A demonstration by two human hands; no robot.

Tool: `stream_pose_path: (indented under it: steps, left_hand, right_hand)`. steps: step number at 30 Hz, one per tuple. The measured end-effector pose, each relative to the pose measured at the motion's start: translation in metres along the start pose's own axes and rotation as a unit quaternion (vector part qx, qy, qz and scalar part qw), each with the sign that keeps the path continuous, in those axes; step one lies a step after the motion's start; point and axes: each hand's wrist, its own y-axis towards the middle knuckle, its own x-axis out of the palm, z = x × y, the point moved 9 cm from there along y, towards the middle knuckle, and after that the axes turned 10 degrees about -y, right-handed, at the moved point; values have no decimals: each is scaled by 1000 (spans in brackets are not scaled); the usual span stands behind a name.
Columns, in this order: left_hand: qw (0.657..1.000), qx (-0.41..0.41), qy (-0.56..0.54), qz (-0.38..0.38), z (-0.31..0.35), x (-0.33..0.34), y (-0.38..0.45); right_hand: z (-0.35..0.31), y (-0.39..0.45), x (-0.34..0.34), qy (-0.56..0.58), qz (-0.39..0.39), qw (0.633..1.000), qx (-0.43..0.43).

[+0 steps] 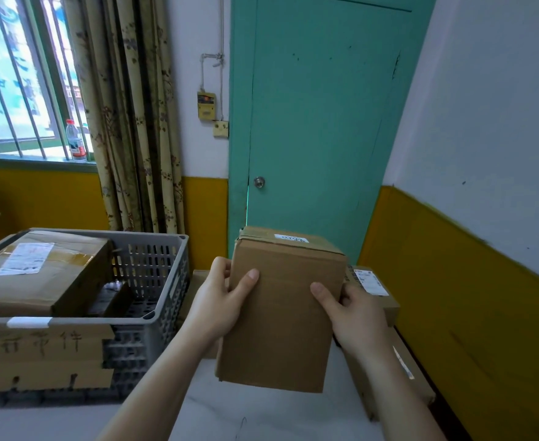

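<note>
Held box: plain brown cardboard box (284,313), raised above the white table (230,415) in the middle of the view, tilted with its top end away from the camera.
Label: small white sticker (291,238) on the top face of the box, text too blurred to read.
Left hand (220,300): grips the left edge of the box – thumb flat across the front face, other fingers curled behind the edge.
Right hand (354,316): grips the right edge the same way, thumb on the front face, remaining fingers wrapped round the side and mostly hidden.
Place of the box: between the grey crate (153,265) at left and the flat boxes (373,284) at right, in front of the teal door (319,122).
Crate: perforated plastic, standing on the table; inside – a larger taped box (39,268) with a white shipping label, lying tilted.
Crate front: cardboard sign (39,354) with handwritten characters.
Right side: flat boxes with labels along the wall, partly behind the right hand.
Window sill: plastic bottle (75,141) beside the patterned curtain (128,122).
</note>
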Motion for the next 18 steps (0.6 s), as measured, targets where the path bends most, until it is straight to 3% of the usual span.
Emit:
stream_pose_path:
  steps: [5, 10, 18]
  left_hand:
    - [1000, -30, -5, 2, -5, -2, -4]
    - [1000, -6, 23, 13, -2, 0, -4]
    - [996, -79, 4, 28, -11, -6, 1]
  right_hand:
    - [-9, -7, 1, 24, -24, 999, -3]
    - [-17, -9, -4, 14, -2, 1000, -18]
    - [-11, -8, 0, 75, -27, 996, 38]
